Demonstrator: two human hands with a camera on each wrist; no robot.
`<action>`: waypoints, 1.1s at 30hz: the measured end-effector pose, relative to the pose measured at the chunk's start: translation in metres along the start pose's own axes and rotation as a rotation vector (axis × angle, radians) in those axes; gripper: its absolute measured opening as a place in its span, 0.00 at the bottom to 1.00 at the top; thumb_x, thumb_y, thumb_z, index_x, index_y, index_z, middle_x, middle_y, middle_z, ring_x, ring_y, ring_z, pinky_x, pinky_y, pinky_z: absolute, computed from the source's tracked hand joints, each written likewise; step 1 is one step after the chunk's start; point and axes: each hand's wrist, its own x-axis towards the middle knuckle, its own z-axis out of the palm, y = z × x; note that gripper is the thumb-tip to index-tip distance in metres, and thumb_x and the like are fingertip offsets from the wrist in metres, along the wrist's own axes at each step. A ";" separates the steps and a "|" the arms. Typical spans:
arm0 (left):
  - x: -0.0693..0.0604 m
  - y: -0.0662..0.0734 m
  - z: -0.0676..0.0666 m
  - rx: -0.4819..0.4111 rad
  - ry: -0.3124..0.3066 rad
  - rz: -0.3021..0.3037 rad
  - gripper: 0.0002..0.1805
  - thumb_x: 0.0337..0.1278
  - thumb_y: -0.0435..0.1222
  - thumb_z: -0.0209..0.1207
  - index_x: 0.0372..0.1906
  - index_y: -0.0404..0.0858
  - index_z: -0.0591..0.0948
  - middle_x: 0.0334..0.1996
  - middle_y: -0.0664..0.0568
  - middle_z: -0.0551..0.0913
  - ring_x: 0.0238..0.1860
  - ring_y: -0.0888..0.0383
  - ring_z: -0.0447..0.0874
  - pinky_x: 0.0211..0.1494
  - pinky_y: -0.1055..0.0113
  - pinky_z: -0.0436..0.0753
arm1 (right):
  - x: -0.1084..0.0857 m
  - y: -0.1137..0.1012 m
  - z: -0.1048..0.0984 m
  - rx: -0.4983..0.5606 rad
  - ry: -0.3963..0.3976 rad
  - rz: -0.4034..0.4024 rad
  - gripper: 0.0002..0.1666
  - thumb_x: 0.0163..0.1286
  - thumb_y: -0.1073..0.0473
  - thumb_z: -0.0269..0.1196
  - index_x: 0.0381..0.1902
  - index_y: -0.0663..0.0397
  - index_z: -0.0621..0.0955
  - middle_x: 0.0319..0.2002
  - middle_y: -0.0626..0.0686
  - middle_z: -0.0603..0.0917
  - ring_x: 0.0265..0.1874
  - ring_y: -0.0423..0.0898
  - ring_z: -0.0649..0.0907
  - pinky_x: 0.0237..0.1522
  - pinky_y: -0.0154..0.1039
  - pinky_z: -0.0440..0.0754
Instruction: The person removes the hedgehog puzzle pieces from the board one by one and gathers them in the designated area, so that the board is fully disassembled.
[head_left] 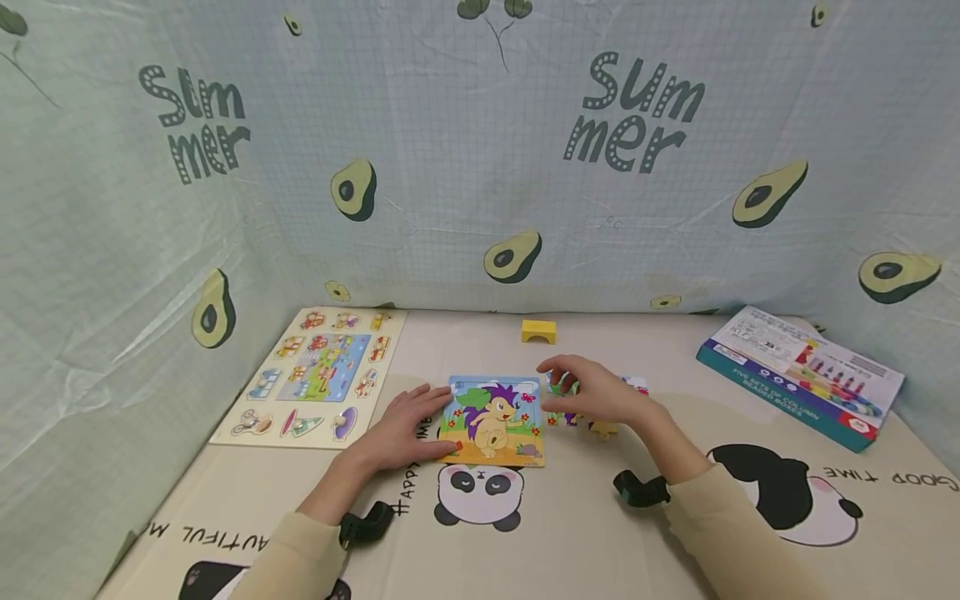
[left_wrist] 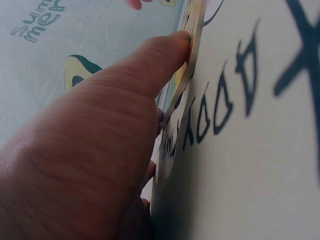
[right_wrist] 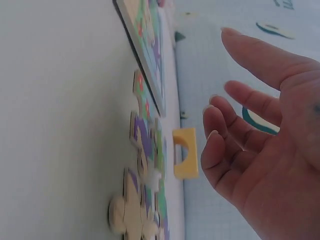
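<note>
A square hedgehog puzzle board [head_left: 491,421] lies flat in front of the person. The left hand [head_left: 408,427] rests at its left side, thumb on the lower left of the board and the other fingers along the left edge; in the left wrist view the thumb of the left hand [left_wrist: 110,115] presses the board's rim. Above the right edge of the board hovers the right hand [head_left: 592,390], holding nothing, fingers loosely bent. Loose puzzle pieces [head_left: 602,429] lie beneath it, partly hidden. The right wrist view shows the right hand [right_wrist: 255,135] raised off the pieces [right_wrist: 132,215].
A yellow arch block [head_left: 538,332] stands behind the board. At the left lies a cream peg puzzle [head_left: 300,425] with several pictures. A boxed set [head_left: 802,375] sits at the right. A printed curtain [head_left: 450,150] hangs along the back of the table.
</note>
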 end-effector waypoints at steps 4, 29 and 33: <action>0.000 0.000 0.000 0.001 -0.002 0.003 0.45 0.56 0.56 0.68 0.74 0.38 0.70 0.73 0.47 0.68 0.77 0.41 0.51 0.78 0.43 0.45 | 0.009 -0.005 0.007 0.012 -0.014 -0.014 0.32 0.66 0.55 0.72 0.64 0.62 0.75 0.46 0.57 0.80 0.43 0.49 0.79 0.44 0.40 0.82; 0.000 0.000 -0.001 -0.014 -0.001 0.008 0.44 0.57 0.56 0.67 0.73 0.36 0.70 0.73 0.45 0.68 0.77 0.39 0.52 0.77 0.41 0.46 | 0.035 -0.016 0.034 -0.011 -0.095 0.072 0.31 0.63 0.55 0.75 0.61 0.55 0.78 0.44 0.50 0.79 0.42 0.47 0.77 0.46 0.39 0.81; 0.001 0.000 -0.001 -0.018 -0.003 0.007 0.45 0.57 0.56 0.67 0.73 0.36 0.70 0.73 0.45 0.68 0.77 0.39 0.51 0.77 0.41 0.46 | 0.036 -0.015 0.038 -0.032 -0.116 0.099 0.29 0.62 0.53 0.74 0.59 0.53 0.79 0.43 0.48 0.78 0.43 0.46 0.76 0.48 0.40 0.80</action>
